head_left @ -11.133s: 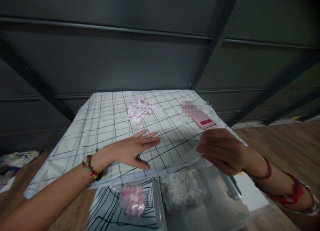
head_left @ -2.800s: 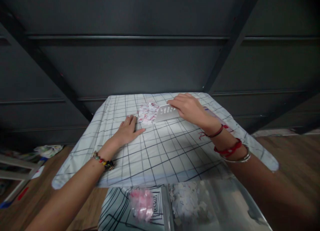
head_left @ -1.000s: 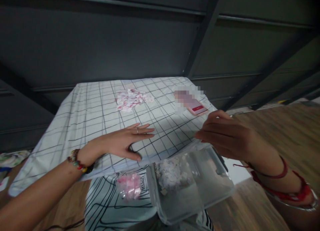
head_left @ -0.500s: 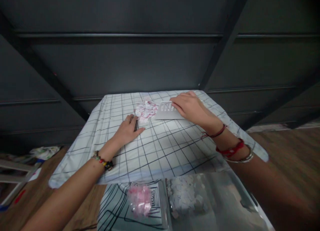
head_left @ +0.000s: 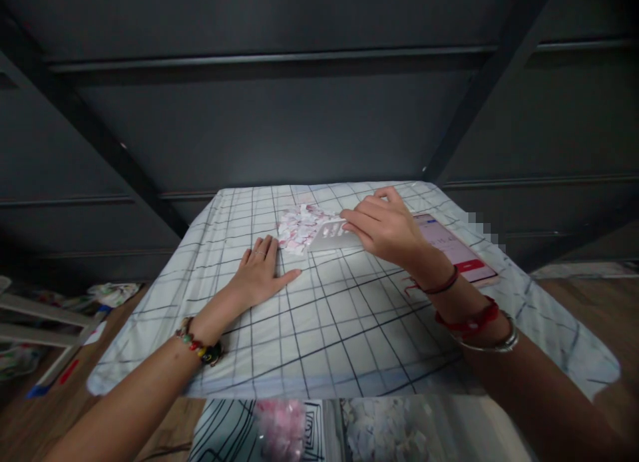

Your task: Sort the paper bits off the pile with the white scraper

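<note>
A white, flat plastic scraper with a row of slots (head_left: 333, 239) is pinched in my right hand (head_left: 387, 228). Its left edge meets a heap of small white paper scraps with pinkish-red marks (head_left: 299, 229). My left hand (head_left: 259, 270) lies flat on the checked tablecloth (head_left: 319, 315), thumb spread, just left of and nearer than the heap. The fingertips sit close to the scraps; whether they touch is hard to tell. Part of the scraper is hidden behind my right fingers.
Beyond my right wrist a phone (head_left: 466, 265) lies on the cloth, its screen lit. Below the table's near edge are a pink plastic packet (head_left: 282, 429) and a clear container with paper scraps (head_left: 382, 429). A dark panelled wall (head_left: 299, 129) stands behind the table.
The scraper has tilted slightly, its left edge now nearer the middle of the heap. My left fingers have spread a little. The view has shifted, bringing the phone into sight.
</note>
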`<state>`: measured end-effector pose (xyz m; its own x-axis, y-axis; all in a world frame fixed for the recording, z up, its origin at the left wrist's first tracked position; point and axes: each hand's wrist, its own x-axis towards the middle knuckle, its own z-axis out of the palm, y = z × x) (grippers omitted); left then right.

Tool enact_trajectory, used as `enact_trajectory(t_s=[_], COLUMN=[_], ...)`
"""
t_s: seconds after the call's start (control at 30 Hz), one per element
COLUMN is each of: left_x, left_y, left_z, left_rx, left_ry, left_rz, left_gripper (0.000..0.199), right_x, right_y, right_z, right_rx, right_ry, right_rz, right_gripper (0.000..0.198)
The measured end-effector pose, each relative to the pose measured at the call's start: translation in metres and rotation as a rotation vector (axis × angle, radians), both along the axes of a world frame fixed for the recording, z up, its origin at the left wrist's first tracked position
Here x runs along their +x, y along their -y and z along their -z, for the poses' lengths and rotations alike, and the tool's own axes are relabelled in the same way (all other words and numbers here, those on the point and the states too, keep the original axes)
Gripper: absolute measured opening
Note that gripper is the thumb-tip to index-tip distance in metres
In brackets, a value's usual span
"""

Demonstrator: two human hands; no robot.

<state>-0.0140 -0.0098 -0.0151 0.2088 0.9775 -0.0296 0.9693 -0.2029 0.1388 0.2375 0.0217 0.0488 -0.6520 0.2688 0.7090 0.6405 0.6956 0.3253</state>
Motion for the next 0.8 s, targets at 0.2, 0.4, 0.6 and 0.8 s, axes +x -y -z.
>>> enact_trajectory(t_s=[0.2, 0.4, 0.6, 0.8], left_x=[-0.0012, -0.0009, -0.0016, -0.0038], left_y=[-0.0009, -0.0014, -0.0021, -0.0031], left_z=[0.0020, 0.0007, 0.0024, 0.0032], left_rx=[0.010, -0.007, -0.004, 0.000], left_ry=[-0.005, -0.020, -0.024, -0.016], left_rz=[-0.001, -0.002, -0.010, 0.005], left_gripper=[0.096, 0.099, 0.098, 0.097], right_x=[0.0000, 0.0019, -0.0004, -0.0027], right_y=[-0.0013, 0.0027, 0.0049, 0.0070], right_z=[0.0053, 0.0017, 0.0007, 0.0023], right_rx=[-0.004, 0.017, -0.008, -0.003], right_ry=[0.006, 0.075, -0.025, 0.048], right_rz=[0.044, -0.007, 0.010, -0.015], right_gripper=[0.026, 0.028, 0.026, 0.030])
